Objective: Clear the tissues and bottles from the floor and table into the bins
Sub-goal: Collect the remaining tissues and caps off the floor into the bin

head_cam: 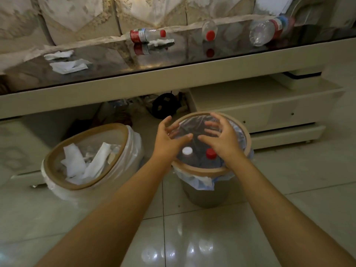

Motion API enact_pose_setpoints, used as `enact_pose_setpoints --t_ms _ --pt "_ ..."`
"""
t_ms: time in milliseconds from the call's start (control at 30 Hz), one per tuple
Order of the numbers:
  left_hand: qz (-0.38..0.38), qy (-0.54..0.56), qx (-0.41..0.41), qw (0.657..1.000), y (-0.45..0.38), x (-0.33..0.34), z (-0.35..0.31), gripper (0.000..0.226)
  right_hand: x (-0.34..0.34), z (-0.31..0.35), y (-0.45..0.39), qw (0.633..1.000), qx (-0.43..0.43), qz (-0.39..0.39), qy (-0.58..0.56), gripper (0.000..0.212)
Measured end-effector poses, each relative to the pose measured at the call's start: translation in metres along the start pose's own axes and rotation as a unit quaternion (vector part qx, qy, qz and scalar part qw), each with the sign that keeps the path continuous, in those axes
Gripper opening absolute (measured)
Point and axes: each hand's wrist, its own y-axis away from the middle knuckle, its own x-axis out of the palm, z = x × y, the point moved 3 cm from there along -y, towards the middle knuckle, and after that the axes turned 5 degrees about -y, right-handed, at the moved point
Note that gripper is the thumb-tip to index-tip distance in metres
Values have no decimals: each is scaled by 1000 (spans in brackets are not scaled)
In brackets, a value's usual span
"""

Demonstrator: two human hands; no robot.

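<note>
Both my hands hover over the right bin, which has a tan rim and a blue liner. My left hand and my right hand have fingers spread and hold nothing. Inside this bin lie a bottle with a white cap and one with a red cap. The left bin holds several crumpled tissues. On the glossy table lie three plastic bottles and tissues.
A cream sofa stands behind the table. Under the table are a black round object and clutter. A low cream shelf unit with drawers sits right of the bins. The floor is glossy tile.
</note>
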Motion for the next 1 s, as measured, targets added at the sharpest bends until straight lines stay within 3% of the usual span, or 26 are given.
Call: enact_pose_setpoints --t_ms 200,400,567,667,800,1000 --pt "18 -7 1 1000 23 -21 0 61 20 21 24 997 -38 58 28 36" --pt "71 -134 71 986 69 -47 21 38 41 32 80 990 -82 105 40 21" --pt "93 -224 97 965 118 -56 53 32 50 -16 146 966 -114 176 150 22" --pt "99 -270 63 956 145 -59 81 34 48 -51 178 923 -122 241 274 27" --pt "91 -307 10 947 178 -59 115 37 40 -80 214 872 -115 267 395 38" --pt "179 -423 35 888 208 -46 144 38 7 -107 256 814 -39 277 508 57"
